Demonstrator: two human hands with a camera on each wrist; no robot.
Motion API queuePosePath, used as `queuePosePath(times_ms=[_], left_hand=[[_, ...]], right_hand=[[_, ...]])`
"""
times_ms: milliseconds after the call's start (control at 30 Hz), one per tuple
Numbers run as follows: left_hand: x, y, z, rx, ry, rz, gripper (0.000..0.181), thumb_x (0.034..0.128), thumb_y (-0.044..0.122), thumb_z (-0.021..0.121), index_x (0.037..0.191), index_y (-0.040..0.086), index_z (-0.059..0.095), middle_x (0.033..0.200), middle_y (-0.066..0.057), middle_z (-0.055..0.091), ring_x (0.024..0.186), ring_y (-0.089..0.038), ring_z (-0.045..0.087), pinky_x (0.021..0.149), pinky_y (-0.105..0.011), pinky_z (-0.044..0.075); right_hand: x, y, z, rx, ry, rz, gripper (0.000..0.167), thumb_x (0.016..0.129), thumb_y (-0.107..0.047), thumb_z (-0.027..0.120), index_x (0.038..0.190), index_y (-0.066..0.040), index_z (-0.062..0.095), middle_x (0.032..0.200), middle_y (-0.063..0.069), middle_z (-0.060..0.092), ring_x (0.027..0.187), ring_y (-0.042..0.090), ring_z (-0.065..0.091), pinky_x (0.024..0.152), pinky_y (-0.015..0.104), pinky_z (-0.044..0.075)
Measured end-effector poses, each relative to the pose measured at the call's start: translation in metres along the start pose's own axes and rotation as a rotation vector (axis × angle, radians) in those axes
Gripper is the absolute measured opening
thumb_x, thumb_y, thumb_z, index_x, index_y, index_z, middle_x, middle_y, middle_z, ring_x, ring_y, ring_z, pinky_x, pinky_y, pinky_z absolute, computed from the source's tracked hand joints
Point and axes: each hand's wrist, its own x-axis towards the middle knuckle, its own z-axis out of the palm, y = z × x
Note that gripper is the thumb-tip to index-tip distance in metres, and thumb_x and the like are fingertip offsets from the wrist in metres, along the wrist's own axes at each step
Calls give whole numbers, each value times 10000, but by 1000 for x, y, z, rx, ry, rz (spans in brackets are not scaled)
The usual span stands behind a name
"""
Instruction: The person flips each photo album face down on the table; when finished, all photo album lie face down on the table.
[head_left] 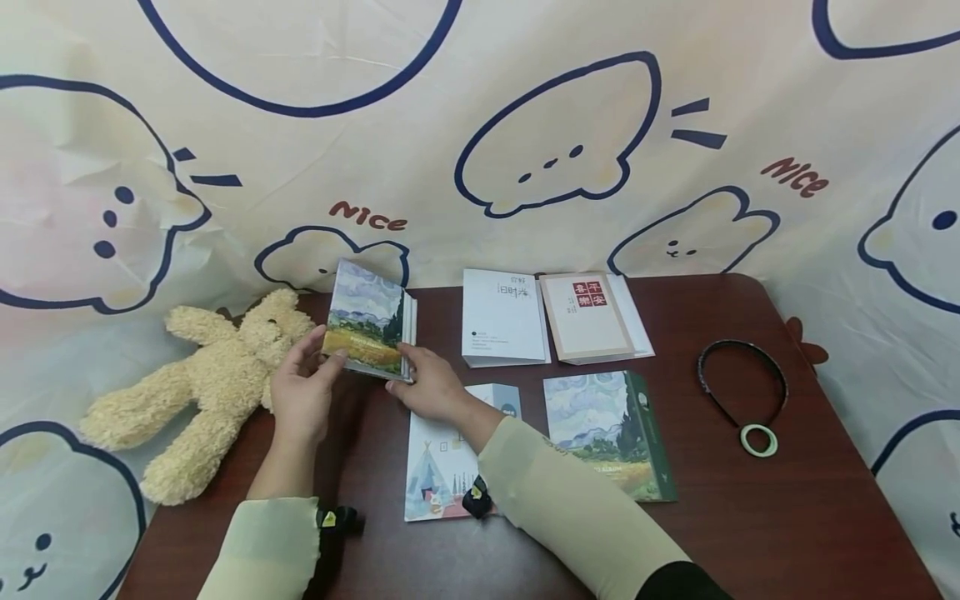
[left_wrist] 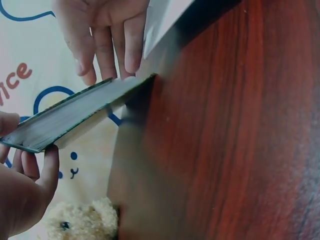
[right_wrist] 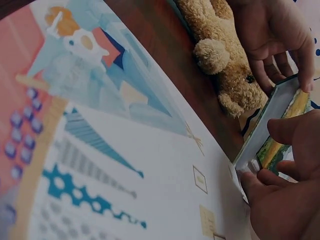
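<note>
- Worktop below, we hold a book tilted.
- Our left hand and right hand pinch its edges.
- Loosening either pinch could let it slip.

Held book between fingers of your left hand and right hand, teddy bear just left of them at table's edge; to their right, rear books slightly farther off, front books nearer you, strap loop rightmost.
</note>
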Motion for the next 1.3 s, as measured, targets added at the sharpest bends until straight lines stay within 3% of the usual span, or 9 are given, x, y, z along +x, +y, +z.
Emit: queuePosePath(times_ms=[133, 367, 633, 733, 900, 1033, 1200, 1300], left_hand=[[-4, 8, 2, 97, -5, 65, 495, 930, 122, 790, 1407, 160, 665, 1295, -4, 658, 1029, -126, 551, 748, -155, 504], [-7, 17, 7, 162, -18, 182, 455, 914, 67, 789, 1356, 130, 704, 1234, -7, 640, 979, -123, 579, 730, -131, 510], [-10, 27, 11, 266, -37, 279, 431, 888, 71, 813, 1308, 116, 731, 1205, -79, 687, 978, -166, 616, 801, -115, 524], [-12, 30, 11, 298, -52, 300, 410, 892, 88, 815, 1294, 116, 737, 1188, -79, 690, 1009, -204, 624, 837, -191, 564], [-13, 33, 12, 337, -94, 308, 415, 902, 119, 816, 1308, 106, 727, 1206, -94, 663, 1067, -225, 620, 908, -351, 592], [-15, 37, 11, 342, -129, 292, 442, 905, 122, 820, 1333, 122, 709, 1220, -73, 653, 1103, -196, 606, 925, -297, 574], [-14, 36, 12, 299, -182, 259, 533, 886, 116, 843, 1387, 108, 660, 1271, -87, 635, 1165, -234, 610, 968, -277, 552], [-13, 32, 14, 273, -222, 237, 593, 879, 112, 850, 1424, 89, 621, 1314, -104, 618, 1180, -242, 614, 954, -257, 551]], right_hand=[[-1, -1, 1, 32, 13, -2, 642, 1015, -298, 670, 1597, -179, 426, 1560, 91, 493, 1323, 214, 574, 1070, 322, 481], [-1, -4, 4, 82, 21, -4, 561, 1038, -247, 643, 1572, -199, 476, 1530, 66, 526, 1228, 157, 599, 951, 260, 514], [-1, -6, 9, 158, 8, 16, 522, 1052, -266, 626, 1557, -231, 500, 1485, 57, 567, 1297, 187, 593, 1012, 299, 519], [-1, -7, 8, 199, 6, 32, 498, 1059, -270, 616, 1546, -237, 516, 1484, 45, 573, 1320, 202, 583, 1030, 330, 517], [0, -9, 4, 220, 31, 44, 441, 1069, -282, 600, 1507, -245, 564, 1448, 21, 602, 1301, 178, 586, 1033, 362, 516], [1, -11, 1, 259, 39, 37, 403, 1091, -279, 550, 1492, -259, 573, 1418, -2, 624, 1243, 131, 600, 1004, 351, 522], [2, -15, -6, 455, 45, 40, 379, 1112, -228, 495, 1482, -238, 577, 1425, 3, 613, 1163, 125, 660, 959, 314, 558], [1, -15, -12, 583, 48, 31, 378, 1122, -182, 460, 1484, -194, 571, 1445, 19, 587, 1193, 153, 659, 945, 285, 568]])
